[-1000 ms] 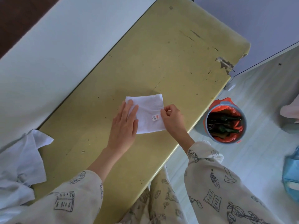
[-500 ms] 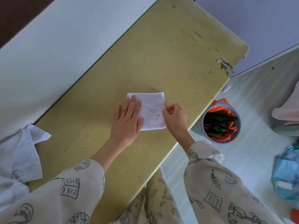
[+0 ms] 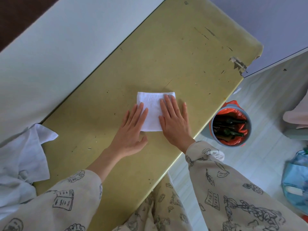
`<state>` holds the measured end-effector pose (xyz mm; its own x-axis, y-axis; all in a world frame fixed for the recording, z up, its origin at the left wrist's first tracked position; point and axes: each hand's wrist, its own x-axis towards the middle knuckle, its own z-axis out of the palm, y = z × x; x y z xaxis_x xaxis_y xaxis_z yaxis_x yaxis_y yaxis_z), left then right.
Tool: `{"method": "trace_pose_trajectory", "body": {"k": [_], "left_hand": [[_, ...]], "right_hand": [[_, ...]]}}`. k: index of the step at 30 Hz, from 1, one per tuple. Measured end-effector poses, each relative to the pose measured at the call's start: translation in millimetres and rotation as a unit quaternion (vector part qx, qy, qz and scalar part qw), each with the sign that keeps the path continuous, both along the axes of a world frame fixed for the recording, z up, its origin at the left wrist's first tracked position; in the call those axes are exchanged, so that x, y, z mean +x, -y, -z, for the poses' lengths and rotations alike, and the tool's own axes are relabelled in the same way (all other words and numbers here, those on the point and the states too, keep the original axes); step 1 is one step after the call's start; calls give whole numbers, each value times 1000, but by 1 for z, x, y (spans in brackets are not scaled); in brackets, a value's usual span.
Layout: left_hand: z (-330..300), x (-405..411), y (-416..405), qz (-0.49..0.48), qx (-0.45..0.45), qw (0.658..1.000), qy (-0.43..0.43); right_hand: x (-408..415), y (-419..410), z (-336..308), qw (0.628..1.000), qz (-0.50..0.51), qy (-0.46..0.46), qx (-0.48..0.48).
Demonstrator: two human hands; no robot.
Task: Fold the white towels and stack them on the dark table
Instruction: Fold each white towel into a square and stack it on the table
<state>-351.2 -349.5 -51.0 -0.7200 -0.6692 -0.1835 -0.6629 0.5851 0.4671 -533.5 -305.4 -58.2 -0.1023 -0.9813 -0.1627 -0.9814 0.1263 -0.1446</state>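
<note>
In the head view, a white towel (image 3: 152,112), folded down to a small square, lies flat near the middle of the yellow-green bench (image 3: 183,55). A second ago the right hand (image 3: 175,120) pinched the towel's right edge beside its label while the left hand (image 3: 131,130) held down the left part; now the label is out of sight and both hands lie flat, fingers straight and spread, gripping nothing. The left hand presses the near left corner, half on the cloth and half on the bench; the right hand covers the right side, fingertips close to the far right corner. This looks like a last fold just closed and being smoothed, so this towel seems ready to go to the stack. More unfolded white cloth (image 3: 23,155) is heaped at the bench's near left end, well apart from the hands, likely what is next. On the floor to the right stands a grey bin (image 3: 230,125) with an orange liner and dark bottles. A dark surface (image 3: 20,17) shows at the far left corner; no stack is visible there.
</note>
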Motion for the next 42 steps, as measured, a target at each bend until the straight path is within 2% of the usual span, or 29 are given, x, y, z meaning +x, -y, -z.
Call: {"method": "trace_pose_trajectory", "body": {"k": [4, 7, 13, 17, 21, 23, 25, 28, 30, 35, 39, 42], "left_hand": [[-2, -4, -2, -65, -3, 998, -26], [-2, -14, -4, -63, -20, 997, -31], [1, -24, 3, -101, -94, 990, 22], [2, -23, 5, -82, -107, 990, 50], [1, -10, 15, 5, -70, 996, 50], [-5, 3, 21, 34, -1, 999, 25], [-16, 11, 30, -18, 72, 997, 8], [-27, 6, 57, -189, 58, 980, -18], [-29, -7, 78, -218, 68, 974, 9], [-35, -36, 107, -135, 216, 963, 85], [-38, -45, 112, -96, 250, 955, 123], [-44, -49, 116, -62, 232, 952, 191]], "right_hand": [[1, 1, -1, 1000, 5, -6, 0], [1, -1, -1, 1000, 7, -8, 0], [3, -1, -1, 1000, 16, -13, -6], [7, 0, -1, 999, 28, -21, -8], [5, 0, 0, 999, 15, -28, -8], [3, 0, 1, 1000, 3, -26, -12], [0, 0, 1, 999, -11, -28, -11], [-4, 1, 2, 999, -31, -28, -10], [-6, 1, 2, 999, -42, -28, -14], [-10, 1, 2, 997, -65, -26, -17], [-13, 1, 1, 997, -73, -31, -5], [-13, 0, 0, 997, -75, -31, 3]]}}
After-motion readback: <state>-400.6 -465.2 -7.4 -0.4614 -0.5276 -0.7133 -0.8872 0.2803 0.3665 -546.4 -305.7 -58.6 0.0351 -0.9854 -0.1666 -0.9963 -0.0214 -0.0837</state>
